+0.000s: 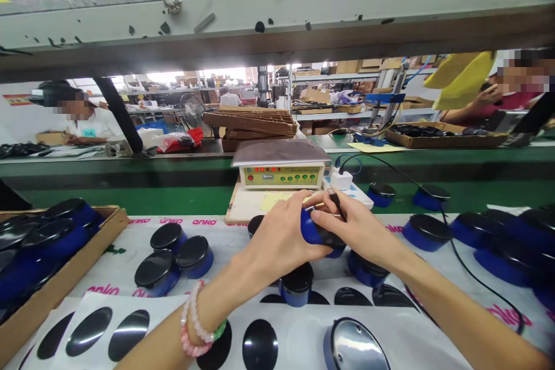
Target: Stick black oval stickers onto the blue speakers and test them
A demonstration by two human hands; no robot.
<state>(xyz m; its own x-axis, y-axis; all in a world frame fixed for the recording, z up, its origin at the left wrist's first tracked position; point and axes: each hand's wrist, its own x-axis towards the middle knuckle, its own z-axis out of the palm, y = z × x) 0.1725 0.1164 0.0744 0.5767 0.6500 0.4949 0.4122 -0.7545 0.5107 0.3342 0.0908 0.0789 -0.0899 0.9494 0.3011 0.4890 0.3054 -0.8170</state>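
Observation:
My left hand (277, 234) is wrapped round a small round blue device (311, 228), held tilted above the table. Pinched in the fingers of my right hand (362, 219) is a black cable plug (335, 202), close against the device's upper side. My hands hide whether the plug sits in a socket. Below them stand more black-topped blue devices, among them one in the middle (296, 286) and one to the right (366, 269). White sheets with black oval stickers (260, 344) lie nearest me, with a shiny black-topped device (358, 347) on top.
A cardboard box (104, 243) of blue devices stands left; several more devices (511, 248) crowd the right. Behind my hands is a tester box (281, 173) with buttons and a white plug adapter (341, 178). A black cable (462, 266) crosses the right side. A shelf (277, 23) spans overhead.

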